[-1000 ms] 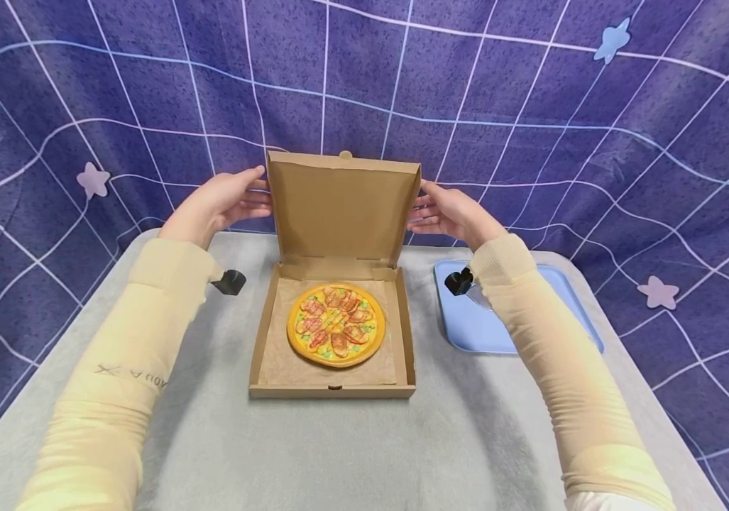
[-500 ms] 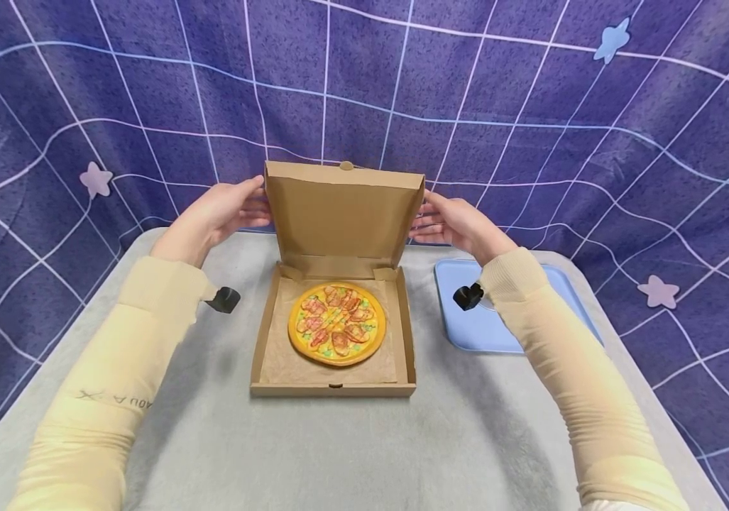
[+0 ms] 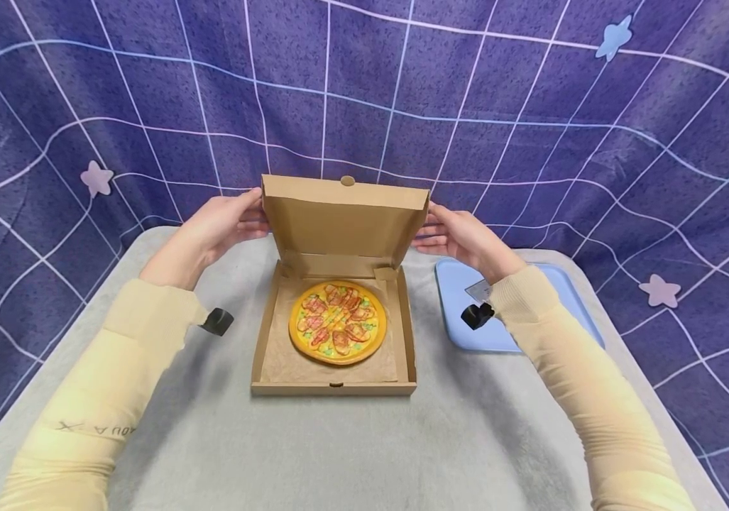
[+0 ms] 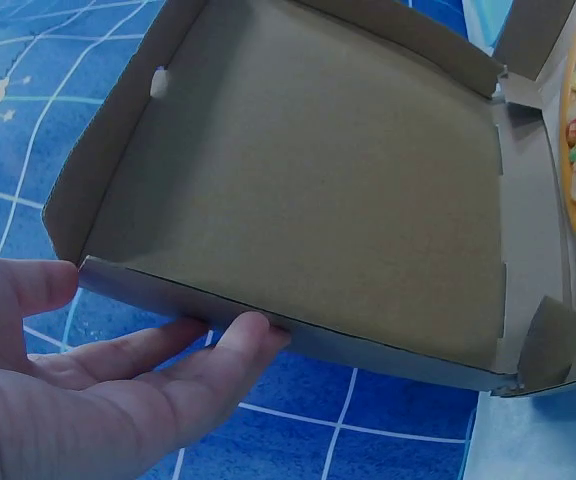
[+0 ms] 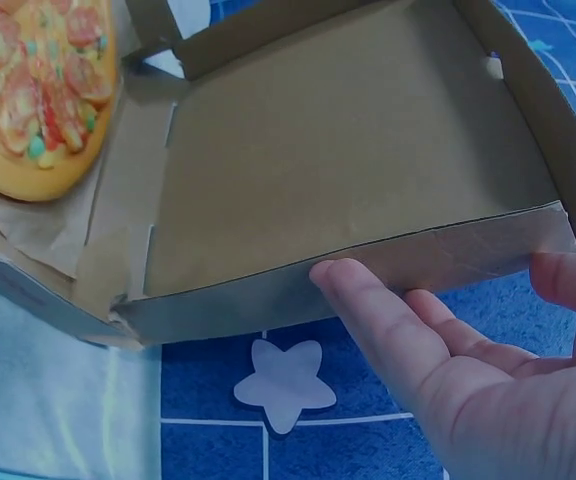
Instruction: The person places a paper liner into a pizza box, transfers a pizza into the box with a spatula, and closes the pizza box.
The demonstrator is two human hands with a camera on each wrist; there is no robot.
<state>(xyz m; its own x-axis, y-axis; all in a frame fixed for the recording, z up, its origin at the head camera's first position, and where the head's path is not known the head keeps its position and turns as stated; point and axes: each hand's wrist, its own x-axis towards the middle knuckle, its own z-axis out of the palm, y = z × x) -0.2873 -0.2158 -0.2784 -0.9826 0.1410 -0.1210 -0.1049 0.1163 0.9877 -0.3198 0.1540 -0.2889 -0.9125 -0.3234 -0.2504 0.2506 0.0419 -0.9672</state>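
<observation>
A cardboard pizza box (image 3: 332, 389) stands with its lid (image 3: 346, 226) raised and tilted forward over the back. Inside, on brown paper (image 3: 287, 369), lies a round pizza (image 3: 337, 323) with a thick golden rim. My left hand (image 3: 220, 226) touches the lid's left side; in the left wrist view its fingertips (image 4: 253, 325) rest along the side flap and the thumb is at the front corner. Mirroring it, my right hand (image 3: 466, 240) touches the right side flap with extended fingers (image 5: 368, 300), thumb near the corner. Neither hand curls round the lid.
A blue tray (image 3: 453, 333) sits at the back right of the grey table (image 3: 338, 454), partly under the right forearm, with a transparent-looking item (image 3: 479, 289) on it. A purple grid-patterned curtain (image 3: 364, 85) hangs behind the table.
The lid has tipped forward and lower toward the box base. Both hands have come down and nearer along with it, staying at its sides. The pizza and tray have not moved.
</observation>
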